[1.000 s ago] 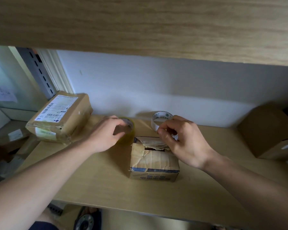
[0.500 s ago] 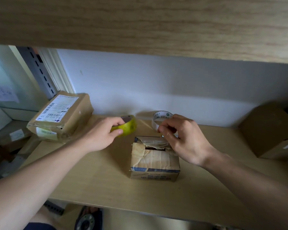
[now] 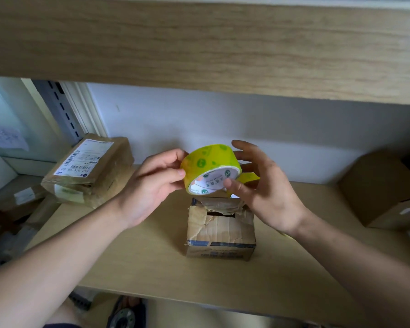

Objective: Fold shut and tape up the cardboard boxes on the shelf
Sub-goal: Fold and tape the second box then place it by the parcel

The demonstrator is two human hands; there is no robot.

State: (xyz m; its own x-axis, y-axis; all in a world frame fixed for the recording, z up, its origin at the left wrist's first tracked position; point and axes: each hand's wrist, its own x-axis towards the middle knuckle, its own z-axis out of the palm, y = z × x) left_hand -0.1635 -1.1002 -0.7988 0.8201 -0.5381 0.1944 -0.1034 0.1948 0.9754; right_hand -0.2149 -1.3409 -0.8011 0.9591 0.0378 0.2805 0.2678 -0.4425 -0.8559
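Note:
A small worn cardboard box (image 3: 220, 230) stands mid-shelf, its torn top flaps folded down with a gap left between them. Above it I hold a yellow-green tape roll (image 3: 211, 169) with a white core in both hands. My left hand (image 3: 149, 185) pinches its left rim. My right hand (image 3: 263, 185) has its thumb on the core's face and its fingers spread behind the roll, where a short loose yellow tape end shows. A larger taped box with a shipping label (image 3: 88, 171) lies at the back left.
A plain brown box (image 3: 384, 192) sits at the right end of the wooden shelf (image 3: 140, 268). An upper shelf board (image 3: 199, 43) hangs low overhead. The white wall is close behind. More parcels sit lower at the far left.
My left hand lifted the yellow-green roll from the shelf to above the small box. My right hand left the box's flap and met the roll, now covering the white roll behind.

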